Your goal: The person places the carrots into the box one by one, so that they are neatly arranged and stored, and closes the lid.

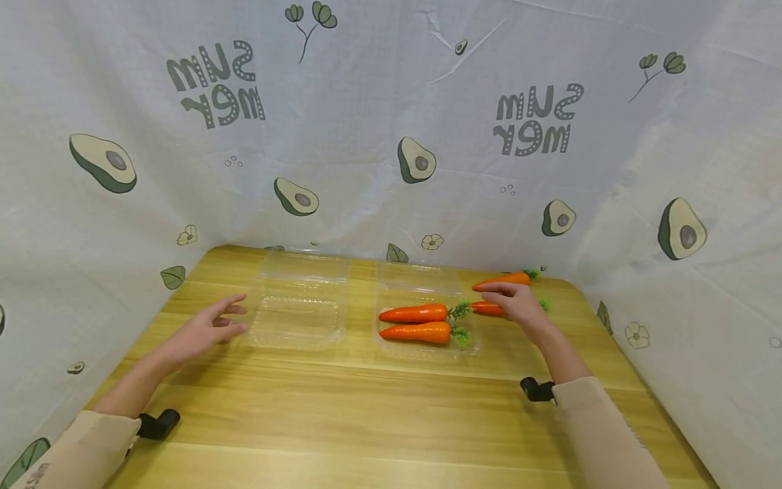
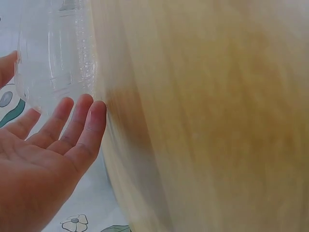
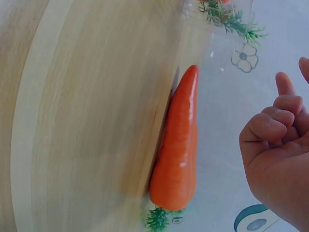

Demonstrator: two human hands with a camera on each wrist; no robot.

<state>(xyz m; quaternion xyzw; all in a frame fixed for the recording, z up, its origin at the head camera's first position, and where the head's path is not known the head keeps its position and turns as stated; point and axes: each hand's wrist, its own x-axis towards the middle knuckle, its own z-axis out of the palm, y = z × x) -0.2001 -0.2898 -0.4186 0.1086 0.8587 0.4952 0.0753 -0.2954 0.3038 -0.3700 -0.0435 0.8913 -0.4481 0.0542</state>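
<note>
Pale avocado-printed cloth (image 1: 360,88) is surrounding the wood-grain bench (image 1: 342,414), where my spread left hand (image 1: 206,329) is hovering beside a clear plastic box (image 1: 296,320), while my right hand (image 1: 519,304), fingers loosely bent, seemingly holding nothing, is hovering over two orange, green-topped carrots (image 3: 177,150) on the right, best pinched, I'm judging, around the thick body.

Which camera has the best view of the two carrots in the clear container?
Head. It shows both carrots at full length, side by side in the clear container. Right wrist catches only their green tops and a bit of orange at its upper edge; left wrist shows neither carrot.
</note>
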